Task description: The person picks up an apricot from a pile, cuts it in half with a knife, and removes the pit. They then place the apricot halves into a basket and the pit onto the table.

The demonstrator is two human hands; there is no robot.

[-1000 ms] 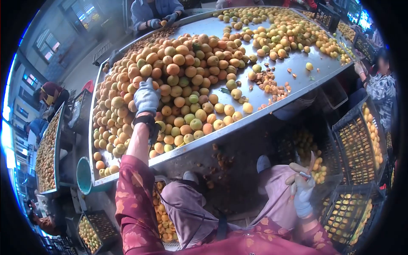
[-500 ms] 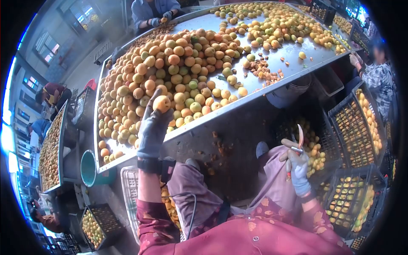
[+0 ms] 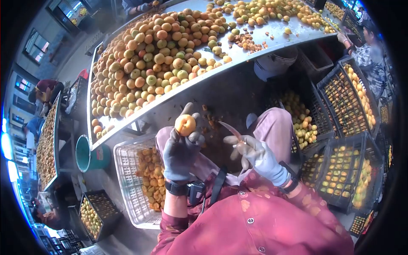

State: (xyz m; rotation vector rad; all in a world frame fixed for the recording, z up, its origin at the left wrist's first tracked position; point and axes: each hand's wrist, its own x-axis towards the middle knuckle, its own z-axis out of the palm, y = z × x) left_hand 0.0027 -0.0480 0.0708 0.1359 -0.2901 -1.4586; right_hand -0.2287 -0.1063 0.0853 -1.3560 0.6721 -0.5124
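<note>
fruit [image 3: 185,125]: I see one, round, yellow-orange, looks whole, dimple facing camera, up in fingers of left hand [image 3: 179,149] | knife [image 3: 231,130]: slim curved blade, gripped in right hand [image 3: 257,156], tip angled up toward the fruit | gap: I read blade and fruit near each other, not touching

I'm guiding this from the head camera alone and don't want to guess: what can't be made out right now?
All in the head view:
- Held apricot: underside hidden by the left hand.
- Curved knife: handle mostly covered by the right hand.
- White plastic crate: floor hidden under apricot pieces.
- Co-worker at the top: head cut off by the picture's edge.
- Far-left worker in maroon: hands too small and blurred.
</note>
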